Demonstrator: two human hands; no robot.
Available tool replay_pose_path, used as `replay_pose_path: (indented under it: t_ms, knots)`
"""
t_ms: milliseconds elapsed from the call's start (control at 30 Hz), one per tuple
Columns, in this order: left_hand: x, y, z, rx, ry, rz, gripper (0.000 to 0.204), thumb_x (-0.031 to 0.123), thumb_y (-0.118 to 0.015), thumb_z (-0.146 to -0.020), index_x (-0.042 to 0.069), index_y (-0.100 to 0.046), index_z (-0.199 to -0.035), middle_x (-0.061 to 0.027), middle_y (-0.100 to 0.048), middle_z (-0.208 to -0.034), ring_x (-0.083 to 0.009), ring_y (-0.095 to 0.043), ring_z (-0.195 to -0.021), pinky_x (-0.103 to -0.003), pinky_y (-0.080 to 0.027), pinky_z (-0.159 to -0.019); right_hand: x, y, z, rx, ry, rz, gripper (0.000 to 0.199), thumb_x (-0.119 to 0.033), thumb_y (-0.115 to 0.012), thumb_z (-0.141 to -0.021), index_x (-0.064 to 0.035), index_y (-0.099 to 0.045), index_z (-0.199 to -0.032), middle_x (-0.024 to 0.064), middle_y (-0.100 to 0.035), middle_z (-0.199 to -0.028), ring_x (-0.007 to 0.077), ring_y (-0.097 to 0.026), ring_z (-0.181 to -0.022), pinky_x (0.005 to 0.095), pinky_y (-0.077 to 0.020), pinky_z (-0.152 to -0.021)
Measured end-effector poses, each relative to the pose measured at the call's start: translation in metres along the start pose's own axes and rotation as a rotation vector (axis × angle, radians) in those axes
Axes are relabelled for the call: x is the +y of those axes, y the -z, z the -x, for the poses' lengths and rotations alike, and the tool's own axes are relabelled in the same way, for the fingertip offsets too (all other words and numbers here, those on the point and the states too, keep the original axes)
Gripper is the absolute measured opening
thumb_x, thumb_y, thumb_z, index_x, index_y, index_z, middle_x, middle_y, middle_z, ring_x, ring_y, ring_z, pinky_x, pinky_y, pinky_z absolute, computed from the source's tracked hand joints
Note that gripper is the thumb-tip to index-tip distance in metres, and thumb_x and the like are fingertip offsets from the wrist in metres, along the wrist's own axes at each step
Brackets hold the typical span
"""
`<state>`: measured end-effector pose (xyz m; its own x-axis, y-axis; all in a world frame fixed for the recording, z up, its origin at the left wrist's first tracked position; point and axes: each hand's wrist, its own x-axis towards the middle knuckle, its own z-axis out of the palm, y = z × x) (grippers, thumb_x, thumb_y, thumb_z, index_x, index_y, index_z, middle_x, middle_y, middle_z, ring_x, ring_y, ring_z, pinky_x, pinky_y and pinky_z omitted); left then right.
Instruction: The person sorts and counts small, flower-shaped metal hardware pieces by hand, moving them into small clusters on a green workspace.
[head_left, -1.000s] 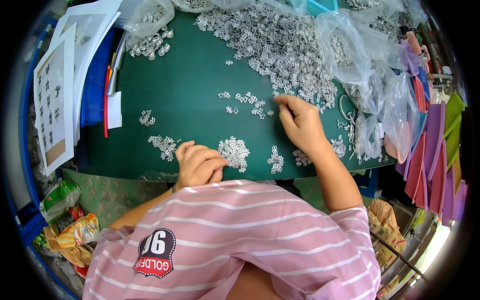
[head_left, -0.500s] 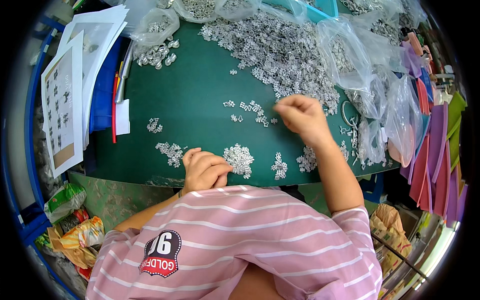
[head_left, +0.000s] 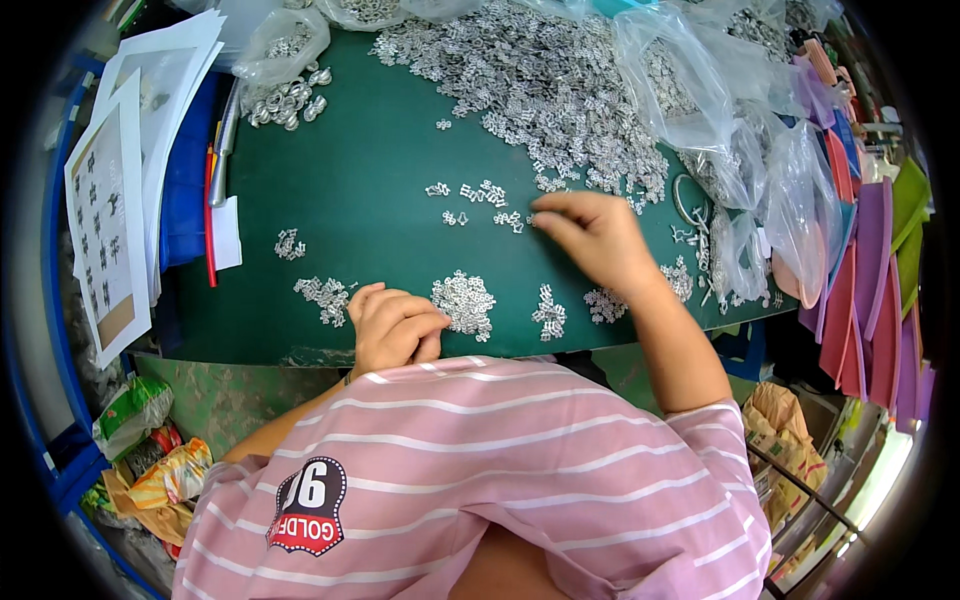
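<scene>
A green table mat (head_left: pixel 370 180) carries many small silver metal parts. My right hand (head_left: pixel 590 240) reaches over the middle of the mat, fingertips down on a short row of loose parts (head_left: pixel 490 195) below the big heap (head_left: pixel 540 90). My left hand (head_left: pixel 392 325) rests curled as a loose fist at the near edge, between a small pile (head_left: pixel 322 296) and a larger sorted pile (head_left: pixel 465 302). Whether either hand pinches a part cannot be seen. More little piles (head_left: pixel 548 312) lie near the front edge.
White printed sheets (head_left: pixel 110 210) and a blue folder (head_left: pixel 185 190) lie at the left with a red pen (head_left: pixel 209 215). Clear plastic bags (head_left: pixel 720 110) of parts crowd the right. Coloured foam sheets (head_left: pixel 870 280) stand at the far right. Snack wrappers (head_left: pixel 150 470) lie below left.
My right hand has slid left and toward the heap's lower edge, onto the loose row of parts. The left fist has stayed by the near edge.
</scene>
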<state>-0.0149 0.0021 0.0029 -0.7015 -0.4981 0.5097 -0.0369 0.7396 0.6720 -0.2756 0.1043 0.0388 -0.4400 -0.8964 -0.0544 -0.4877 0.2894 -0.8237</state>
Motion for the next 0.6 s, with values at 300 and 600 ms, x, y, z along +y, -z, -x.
replay_pose_path:
  t_ms: [300,600]
  knots:
    - [0.006,0.004,-0.005,-0.001,0.023,0.009,0.021,-0.002,-0.071,-0.065,0.010,-0.070,-0.082,-0.0036,-0.065,-0.084,-0.0216,-0.060,-0.082,-0.046,-0.038,-0.094,0.017,0.046,0.025,-0.086,-0.160,-1.306,0.011,-0.011,-0.059,-0.087,-0.0032,-0.061,-0.095,0.0103,-0.058,-0.081,0.0119,-0.047,-0.058,0.0218,-0.0377,-0.046]
    - [0.009,0.003,-0.007,-0.009,0.014,0.006,0.024,-0.004,-0.072,-0.064,0.009,-0.069,-0.084,-0.0044,-0.065,-0.084,-0.0220,-0.061,-0.080,-0.047,-0.040,-0.093,0.028,0.011,0.092,0.530,0.045,0.015,0.019,-0.005,-0.057,-0.095,-0.0006,-0.061,-0.113,0.0123,-0.063,-0.101,0.0206,-0.060,-0.087,0.0321,-0.0496,-0.077]
